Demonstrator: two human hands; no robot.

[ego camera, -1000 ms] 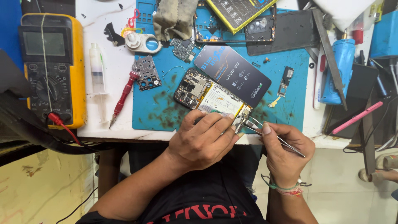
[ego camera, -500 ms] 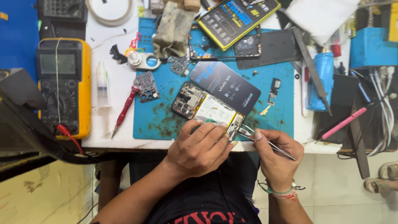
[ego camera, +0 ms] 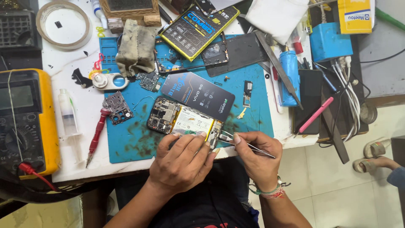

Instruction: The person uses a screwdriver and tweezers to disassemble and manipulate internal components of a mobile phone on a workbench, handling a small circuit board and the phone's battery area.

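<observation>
Fingers of your left hand [ego camera: 181, 162] curl down over the near edge of the opened phone [ego camera: 183, 122], pinning it to the blue work mat [ego camera: 130, 145]; they hide that edge and whatever lies under them. Your right hand [ego camera: 257, 158] pinches a pair of metal tweezers [ego camera: 247, 144] between thumb and forefinger, tips at the phone's right end, though what the tips grip, if anything, is too small to make out. Compared with a second ago, the view has tilted, so the phone and both hands sit lower and more of the bench top shows; your hands have kept their places on the phone. You can count one opened phone with its battery exposed, one dark back cover [ego camera: 198, 95] just beyond it, one red-handled screwdriver [ego camera: 96, 137] left of the mat, one syringe [ego camera: 67, 116], and one yellow multimeter [ego camera: 27, 122], cut off at the left edge.
</observation>
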